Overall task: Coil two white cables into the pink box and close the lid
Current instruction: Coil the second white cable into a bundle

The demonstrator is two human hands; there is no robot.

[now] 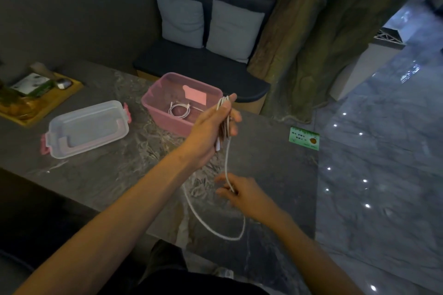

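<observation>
Left grip (213,124) closed on cable (226,163) loops, right grip (239,193) pinching strand, plug hidden.

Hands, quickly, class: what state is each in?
Left hand: closed, holding the white cable loops.
Right hand: pinching the same cable's loose run.
</observation>
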